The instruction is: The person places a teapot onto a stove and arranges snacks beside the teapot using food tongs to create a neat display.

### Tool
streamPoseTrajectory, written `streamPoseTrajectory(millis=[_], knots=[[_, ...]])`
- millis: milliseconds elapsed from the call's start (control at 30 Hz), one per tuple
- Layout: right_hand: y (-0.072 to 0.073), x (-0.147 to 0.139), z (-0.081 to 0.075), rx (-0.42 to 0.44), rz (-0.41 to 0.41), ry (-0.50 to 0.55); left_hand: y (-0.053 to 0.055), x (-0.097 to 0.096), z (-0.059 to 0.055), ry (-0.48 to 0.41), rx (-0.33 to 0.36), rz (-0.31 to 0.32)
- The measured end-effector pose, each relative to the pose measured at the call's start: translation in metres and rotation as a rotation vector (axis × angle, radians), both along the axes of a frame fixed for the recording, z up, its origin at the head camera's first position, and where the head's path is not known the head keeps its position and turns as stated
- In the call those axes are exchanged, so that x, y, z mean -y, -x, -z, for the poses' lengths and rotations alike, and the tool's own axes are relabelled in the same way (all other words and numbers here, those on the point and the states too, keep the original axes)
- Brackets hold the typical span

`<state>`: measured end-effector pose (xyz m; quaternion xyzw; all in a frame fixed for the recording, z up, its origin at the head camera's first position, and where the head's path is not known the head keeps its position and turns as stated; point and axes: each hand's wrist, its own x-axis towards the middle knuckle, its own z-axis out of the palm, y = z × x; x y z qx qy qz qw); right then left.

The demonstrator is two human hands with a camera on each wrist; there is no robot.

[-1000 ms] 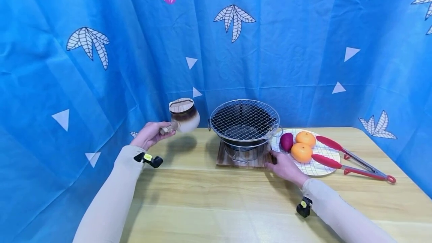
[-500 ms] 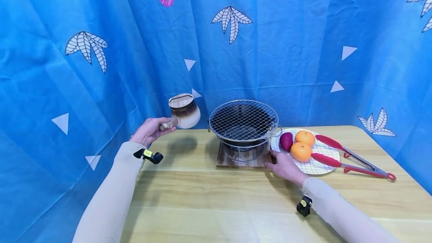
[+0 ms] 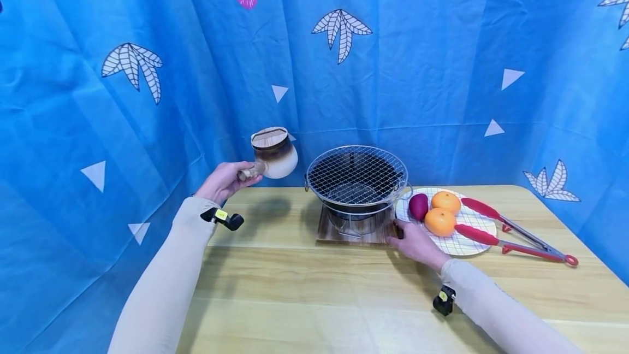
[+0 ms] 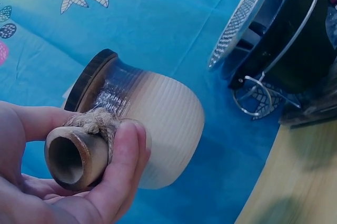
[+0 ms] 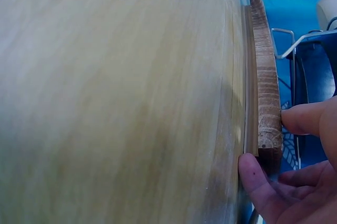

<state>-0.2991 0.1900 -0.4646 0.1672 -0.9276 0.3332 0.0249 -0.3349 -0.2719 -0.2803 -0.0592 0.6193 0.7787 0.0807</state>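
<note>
In the head view my left hand (image 3: 222, 181) grips the side handle of a white and brown ceramic pot (image 3: 281, 163), held up off the table left of the grill. A flat wooden lid (image 3: 269, 137) covers its top. Close up in the left wrist view, the hollow handle (image 4: 98, 160) has twine wound at its base, with thumb and fingers around it. My right hand (image 3: 416, 243) holds the front right corner of a dark wooden board (image 3: 326, 232). In the right wrist view the thumb and a fingertip (image 5: 251, 169) lie on either side of the board's edge (image 5: 267, 87).
A round black grill with a wire mesh (image 3: 355, 176) stands on the board. To its right, a checked plate (image 3: 464, 247) bears two oranges (image 3: 440, 222) and a purple round item (image 3: 419, 207). Red-handled tongs (image 3: 533, 250) lie partly across the plate. A blue curtain (image 3: 422, 70) surrounds the table.
My left hand has raised the pot higher and moved it slightly right. The right hand stays at the board's corner, and the grill and plate stay put.
</note>
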Motion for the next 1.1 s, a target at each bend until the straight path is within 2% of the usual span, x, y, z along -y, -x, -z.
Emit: streamPoseTrajectory(millis=[333, 667, 1100], knots=[[-0.004, 0.002, 0.001, 0.002, 0.003, -0.013, 0.004, -0.014, -0.007, 0.041, 0.001, -0.002], [-0.004, 0.002, -0.004, -0.016, 0.008, -0.009, 0.009, -0.026, -0.017, -0.005, -0.001, -0.023], [-0.003, 0.002, -0.003, 0.009, 0.014, -0.002, 0.012, -0.049, -0.028, 0.025, -0.025, -0.005]])
